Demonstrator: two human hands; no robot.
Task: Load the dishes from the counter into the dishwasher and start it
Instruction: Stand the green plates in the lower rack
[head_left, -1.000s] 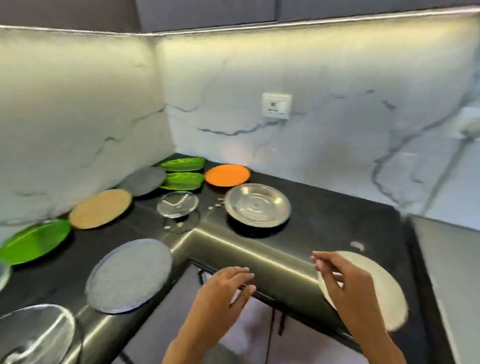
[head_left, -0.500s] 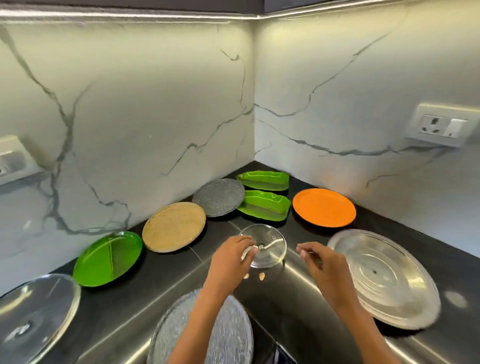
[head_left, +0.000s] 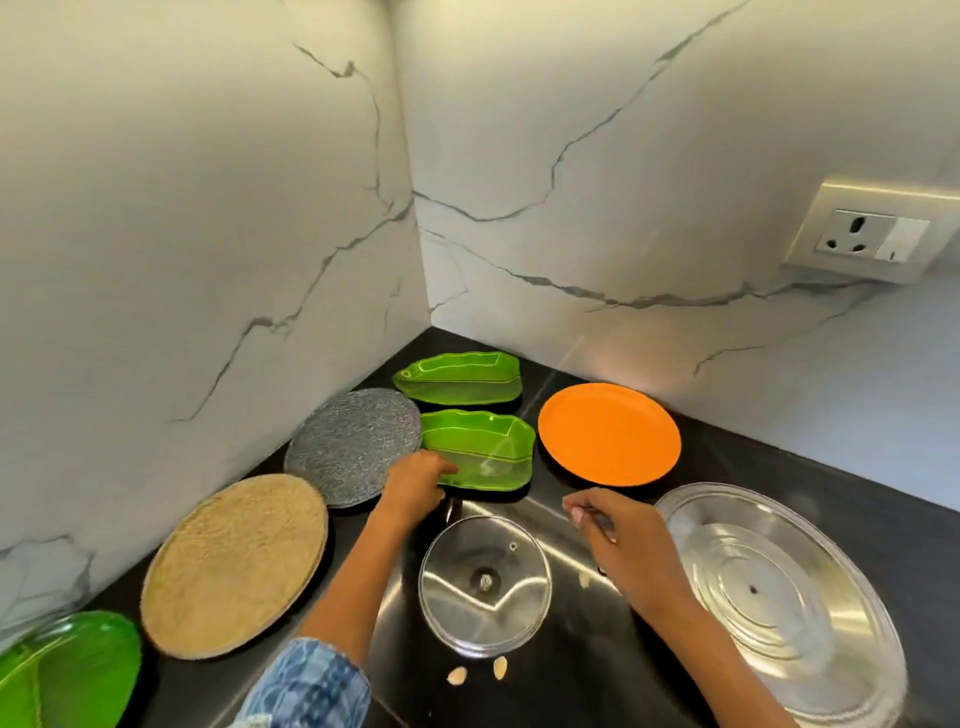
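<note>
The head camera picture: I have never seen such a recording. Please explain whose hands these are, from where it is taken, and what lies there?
A person wears the camera on the head, so it looks down at that person's own hands. The left hand grips the edge of the nearer green leaf-shaped dish. The right hand hovers, holding no dish. On the black counter lie an orange plate, a glass lid, a steel plate, and grey and tan round plates.

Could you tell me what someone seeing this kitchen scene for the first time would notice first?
Probably the bright orange plate near the back wall and the two green leaf-shaped dishes in the corner. The left hand touches the nearer green dish, while the right hand hovers beside a clear glass lid on the dark counter.
</note>
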